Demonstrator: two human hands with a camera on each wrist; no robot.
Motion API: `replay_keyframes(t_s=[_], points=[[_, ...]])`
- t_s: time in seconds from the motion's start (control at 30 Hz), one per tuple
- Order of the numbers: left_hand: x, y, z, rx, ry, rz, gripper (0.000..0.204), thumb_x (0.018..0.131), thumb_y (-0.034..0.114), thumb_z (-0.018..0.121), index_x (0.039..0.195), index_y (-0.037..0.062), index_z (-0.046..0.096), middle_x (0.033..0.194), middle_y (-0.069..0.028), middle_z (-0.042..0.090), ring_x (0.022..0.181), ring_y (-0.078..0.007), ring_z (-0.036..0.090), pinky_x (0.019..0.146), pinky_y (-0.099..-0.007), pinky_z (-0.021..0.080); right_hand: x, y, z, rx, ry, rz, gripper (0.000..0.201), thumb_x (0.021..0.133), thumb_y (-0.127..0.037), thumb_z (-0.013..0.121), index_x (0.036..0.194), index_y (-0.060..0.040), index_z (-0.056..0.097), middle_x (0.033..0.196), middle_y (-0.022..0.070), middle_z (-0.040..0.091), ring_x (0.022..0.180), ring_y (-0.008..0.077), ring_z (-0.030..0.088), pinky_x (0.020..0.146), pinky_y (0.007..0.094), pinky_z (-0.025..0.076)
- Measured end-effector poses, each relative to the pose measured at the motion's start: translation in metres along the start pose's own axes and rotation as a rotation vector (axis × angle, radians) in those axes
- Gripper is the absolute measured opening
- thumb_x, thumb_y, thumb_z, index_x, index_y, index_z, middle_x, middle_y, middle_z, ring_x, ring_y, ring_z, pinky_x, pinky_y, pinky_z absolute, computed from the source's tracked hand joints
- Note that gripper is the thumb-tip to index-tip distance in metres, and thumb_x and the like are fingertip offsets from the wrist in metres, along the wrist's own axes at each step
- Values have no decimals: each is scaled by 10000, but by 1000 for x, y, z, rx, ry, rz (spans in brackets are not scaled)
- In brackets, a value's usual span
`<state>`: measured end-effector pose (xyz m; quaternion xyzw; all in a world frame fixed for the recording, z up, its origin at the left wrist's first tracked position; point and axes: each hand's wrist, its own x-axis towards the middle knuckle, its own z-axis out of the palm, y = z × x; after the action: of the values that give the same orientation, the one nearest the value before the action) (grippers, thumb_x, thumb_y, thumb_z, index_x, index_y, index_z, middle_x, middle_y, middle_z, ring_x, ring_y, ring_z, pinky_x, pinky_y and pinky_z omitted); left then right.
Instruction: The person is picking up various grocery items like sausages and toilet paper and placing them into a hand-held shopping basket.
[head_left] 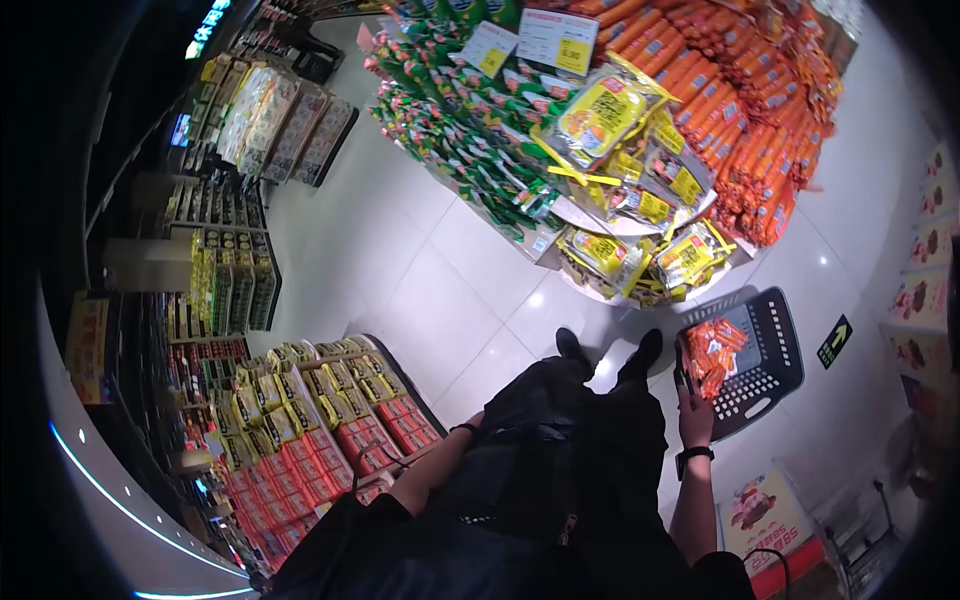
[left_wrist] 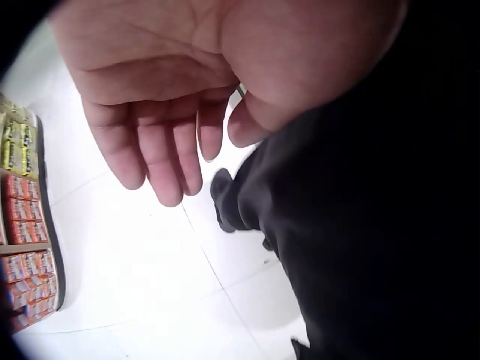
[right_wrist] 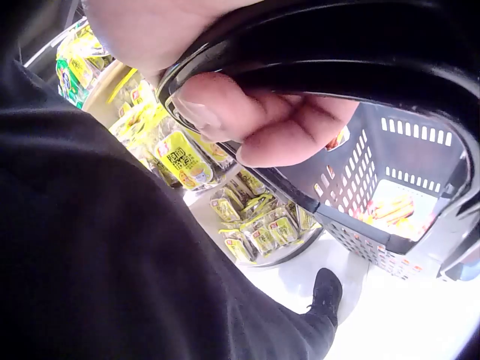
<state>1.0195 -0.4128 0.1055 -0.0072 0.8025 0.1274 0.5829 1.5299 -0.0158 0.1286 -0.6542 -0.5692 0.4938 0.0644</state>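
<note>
My right hand hangs at my side and grips the black handle of a dark grey shopping basket. In the right wrist view the fingers curl round that handle. Several orange-wrapped packets lie inside the basket, toward one end. My left hand hangs on the other side beside my dark trousers, its fingers loosely bent and holding nothing. Most of it is hidden by my clothing in the head view.
Ahead stands a rounded display with green packets, yellow-labelled packs and orange packets. A low shelf of yellow and red packs is at my left. Pale floor tiles lie between. A printed box stands at the right.
</note>
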Motion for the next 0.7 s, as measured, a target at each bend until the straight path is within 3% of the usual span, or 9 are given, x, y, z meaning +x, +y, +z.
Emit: replay_keyframes(t_s=[0.07,0.13,0.2,0.33,0.43,0.47,0.53,0.63,0.7], points=[[-19,8,12,-245,-62,-69,345,1042,284,619,1234,42,772,1184,-146,789,1098,-271,735,987,-437,567,-6,-21,-1,41,33,8,656,1083,-567,612,840,31,728,726,148,689,702,264,667,705,426,500],[-26,14,13,-476,-113,-114,344,1052,309,625,1230,57,779,1165,-115,793,1072,-248,733,966,-428,572,-4,-20,4,-33,-11,54,653,1088,-571,594,893,28,763,824,230,736,799,399,714,759,481,524],[-24,17,7,-530,-126,-104,345,1062,333,631,1226,72,785,1147,-83,797,1046,-224,731,946,-418,576,-4,-26,13,-59,75,71,713,1106,-592,538,903,55,757,820,247,732,807,405,713,790,498,526],[-12,14,-18,63,-51,116,302,1055,318,656,1210,92,785,1163,-67,795,1039,-220,733,942,-407,575,-5,-38,30,-150,166,10,820,1115,-664,446,1006,81,768,801,209,736,736,313,673,761,457,517],[20,-21,-42,-106,-132,31,411,1039,384,657,1320,101,756,1278,-134,774,1203,-269,712,1078,-451,527,-11,-56,47,-71,211,88,827,1117,-679,434,950,59,765,724,89,673,685,221,619,686,407,483],[40,-37,-50,-94,-124,22,407,1039,377,658,1321,99,754,1286,-139,772,1203,-280,716,1070,-452,535,-4,-47,51,-67,177,128,841,1105,-703,414,1105,55,778,975,239,777,918,364,729,862,481,530],[84,-67,-67,-74,-110,9,400,1039,363,661,1324,96,748,1302,-151,768,1203,-303,724,1054,-455,550,-2,-46,61,-101,185,186,875,1090,-727,420,1180,70,771,1055,248,784,995,369,736,923,458,541],[81,-71,-103,179,62,229,402,1026,333,664,1318,64,730,1285,-180,770,1181,-331,739,1010,-453,583,-16,-76,78,-268,212,243,1015,1039,-830,362,1243,80,762,1144,274,785,1151,433,728,1028,480,526],[88,-75,-119,76,87,228,402,1014,321,665,1311,56,722,1254,-186,777,1149,-328,750,983,-448,599,-17,-85,89,-339,193,300,1085,1009,-875,331,1240,95,760,1157,297,777,1167,437,726,1039,499,519]])
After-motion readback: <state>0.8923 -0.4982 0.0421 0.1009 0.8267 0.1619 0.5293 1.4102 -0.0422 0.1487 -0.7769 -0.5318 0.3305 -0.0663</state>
